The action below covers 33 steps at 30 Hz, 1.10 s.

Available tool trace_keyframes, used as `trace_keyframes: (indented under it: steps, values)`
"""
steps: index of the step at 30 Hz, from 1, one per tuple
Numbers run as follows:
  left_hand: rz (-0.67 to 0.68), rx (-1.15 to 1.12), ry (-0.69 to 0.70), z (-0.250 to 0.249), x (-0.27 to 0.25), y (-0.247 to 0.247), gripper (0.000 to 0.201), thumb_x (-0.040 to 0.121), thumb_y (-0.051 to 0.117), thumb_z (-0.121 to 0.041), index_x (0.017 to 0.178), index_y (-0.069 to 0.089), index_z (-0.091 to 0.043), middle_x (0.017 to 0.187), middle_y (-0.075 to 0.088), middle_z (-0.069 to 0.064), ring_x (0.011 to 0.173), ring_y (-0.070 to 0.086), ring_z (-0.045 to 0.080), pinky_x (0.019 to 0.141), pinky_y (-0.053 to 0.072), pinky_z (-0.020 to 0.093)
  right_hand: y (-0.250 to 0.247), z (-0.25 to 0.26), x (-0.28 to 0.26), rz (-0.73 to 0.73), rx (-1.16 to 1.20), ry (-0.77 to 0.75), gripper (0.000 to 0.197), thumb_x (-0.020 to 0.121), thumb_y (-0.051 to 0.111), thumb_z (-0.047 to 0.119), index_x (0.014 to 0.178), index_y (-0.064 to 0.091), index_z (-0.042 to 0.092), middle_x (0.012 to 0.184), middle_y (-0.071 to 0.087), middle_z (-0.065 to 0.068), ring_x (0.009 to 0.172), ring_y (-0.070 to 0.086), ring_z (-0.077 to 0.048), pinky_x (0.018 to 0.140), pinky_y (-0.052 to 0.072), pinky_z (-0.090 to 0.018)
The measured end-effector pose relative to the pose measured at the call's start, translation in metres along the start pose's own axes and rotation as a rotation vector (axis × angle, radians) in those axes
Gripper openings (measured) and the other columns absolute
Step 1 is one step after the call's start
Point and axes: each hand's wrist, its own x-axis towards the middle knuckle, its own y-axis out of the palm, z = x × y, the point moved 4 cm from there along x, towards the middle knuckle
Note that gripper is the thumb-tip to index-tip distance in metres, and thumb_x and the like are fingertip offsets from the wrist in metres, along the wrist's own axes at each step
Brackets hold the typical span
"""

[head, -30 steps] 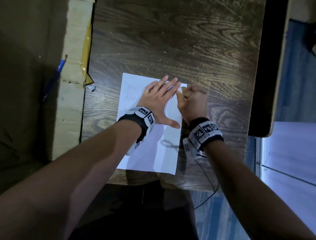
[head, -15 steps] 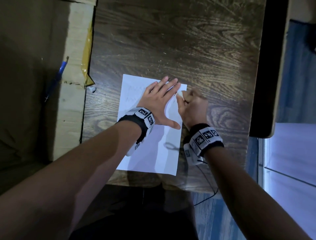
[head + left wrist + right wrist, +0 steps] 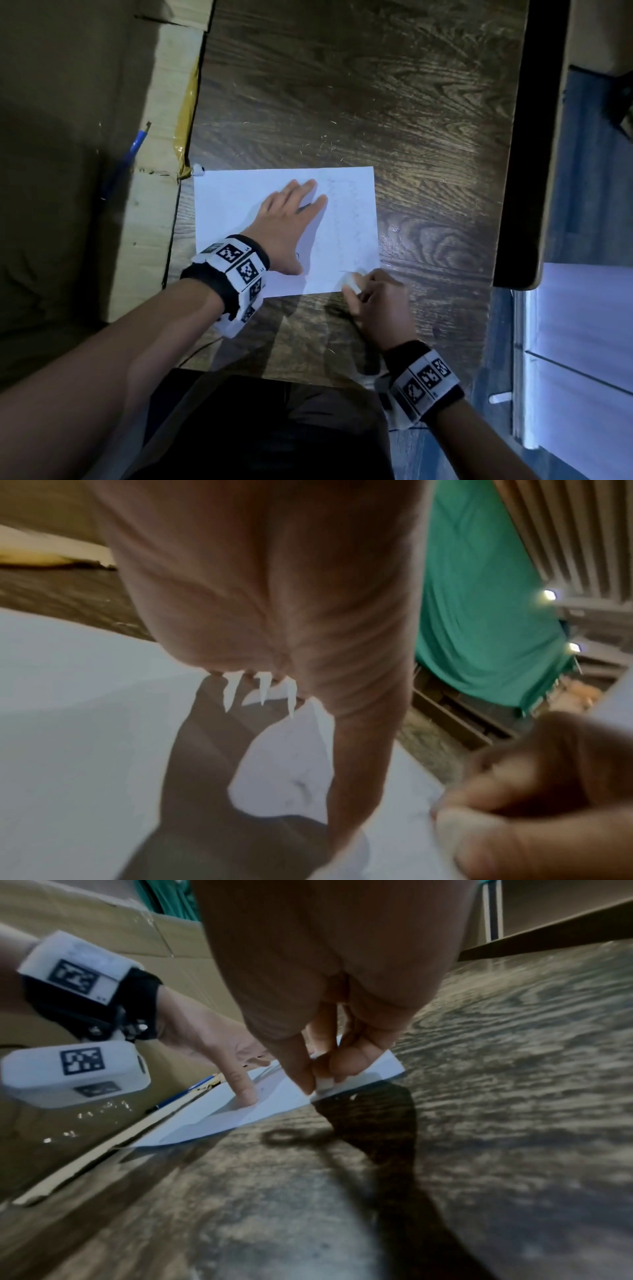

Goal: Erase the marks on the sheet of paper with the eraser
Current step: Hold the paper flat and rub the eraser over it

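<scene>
right hand (image 3: 329,1031) pinching a white eraser (image 3: 324,1082) at the sheet of paper's (image 3: 219,1118) near corner, left hand (image 3: 219,1047) left of the fingers (image 3: 346,1061), thumb down on paper, dark wood bench (image 3: 496,1096) underneath

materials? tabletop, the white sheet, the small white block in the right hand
Dark tabletop: wood or wood-look laminate, printed-looking grain swirls, slight sheen; can't tell which.
White sheet: thin matte paper, lies flat, crisp edges.
Small white block pinched by the right hand: probably rubber or vinyl eraser, dull matte.
</scene>
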Motion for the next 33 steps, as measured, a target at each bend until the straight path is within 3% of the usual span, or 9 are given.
trace_keyframes:
  steps: [3,7,12,16,19,25,28,30,33]
  values:
    - [-0.092,-0.143,0.045,-0.019,0.005,0.001,0.101,0.082,0.075,-0.047,0.160,0.016,-0.023,0.168,-0.010,-0.001,0.154,-0.011,0.020,0.124,0.001,0.043,0.001,0.004,-0.001,-0.024,0.077,-0.008,0.019,0.078,0.081,0.017,0.068,0.072,0.003,0.068,0.064,-0.003,0.055,0.059,-0.014,0.054,0.041,-0.018]
    - [-0.201,-0.154,0.060,-0.033,0.024,0.012,0.107,0.079,0.074,-0.059,0.161,0.015,-0.025,0.169,-0.006,0.000,0.155,-0.009,0.021,0.125,0.002,0.046,-0.012,0.005,0.014,-0.179,0.116,-0.010,0.010,0.083,0.074,0.007,0.092,0.075,0.004,0.081,0.064,-0.007,0.062,0.054,-0.008,0.063,0.038,-0.008]
    - [-0.178,-0.072,0.032,-0.039,0.038,0.019,0.129,0.061,0.073,-0.075,0.161,0.002,-0.033,0.167,-0.017,-0.005,0.152,-0.022,0.021,0.122,-0.011,0.048,-0.022,-0.002,0.043,-0.197,0.072,-0.075,0.010,0.082,0.073,0.009,0.091,0.075,0.005,0.080,0.061,-0.007,0.063,0.053,-0.009,0.067,0.031,0.003]
    - [-0.207,0.059,0.002,-0.036,0.042,0.028,0.147,0.049,0.056,-0.099,0.160,-0.007,-0.027,0.167,-0.019,-0.003,0.152,-0.021,0.022,0.122,-0.011,0.049,-0.018,-0.003,0.055,-0.133,-0.008,-0.139,0.008,0.083,0.073,0.009,0.089,0.075,0.005,0.077,0.059,-0.007,0.059,0.056,-0.016,0.059,0.033,-0.011]
    - [-0.205,0.079,-0.009,-0.035,0.043,0.029,0.151,0.047,0.052,-0.101,0.160,-0.010,-0.022,0.167,-0.019,-0.003,0.152,-0.021,0.024,0.122,-0.011,0.049,-0.018,-0.004,0.060,-0.106,-0.037,-0.200,0.009,0.082,0.074,0.007,0.090,0.074,0.003,0.077,0.059,-0.008,0.058,0.058,-0.019,0.059,0.035,-0.012]
    - [-0.214,0.085,-0.012,-0.036,0.043,0.029,0.151,0.046,0.051,-0.102,0.160,-0.011,-0.024,0.167,-0.019,-0.004,0.152,-0.021,0.023,0.121,-0.012,0.049,-0.014,0.010,0.110,-0.171,-0.122,-0.234,0.014,0.084,0.071,0.012,0.090,0.072,-0.001,0.077,0.063,-0.016,0.061,0.062,-0.029,0.051,0.052,-0.031]
    - [-0.218,0.065,-0.015,-0.036,0.043,0.028,0.152,0.045,0.052,-0.102,0.160,-0.011,-0.025,0.166,-0.020,-0.005,0.152,-0.021,0.023,0.121,-0.012,0.048,-0.014,0.007,0.083,-0.191,-0.100,-0.179,0.009,0.083,0.071,0.010,0.079,0.070,0.003,0.075,0.060,-0.014,0.058,0.058,-0.028,0.057,0.044,-0.027]
    - [-0.221,0.058,-0.014,-0.036,0.042,0.028,0.151,0.045,0.051,-0.102,0.160,-0.011,-0.025,0.166,-0.020,-0.005,0.152,-0.021,0.023,0.122,-0.011,0.048,-0.013,0.003,0.049,-0.153,-0.041,-0.145,0.004,0.080,0.074,0.006,0.082,0.072,0.003,0.076,0.060,-0.013,0.057,0.057,-0.026,0.058,0.035,-0.019]
    - [-0.217,0.064,-0.017,-0.036,0.042,0.028,0.151,0.046,0.049,-0.103,0.160,-0.011,-0.024,0.166,-0.020,-0.004,0.152,-0.021,0.023,0.122,-0.009,0.049,-0.012,0.003,0.033,-0.069,-0.014,-0.160,0.008,0.080,0.072,0.007,0.088,0.073,0.004,0.077,0.060,-0.011,0.058,0.057,-0.024,0.057,0.041,-0.023]
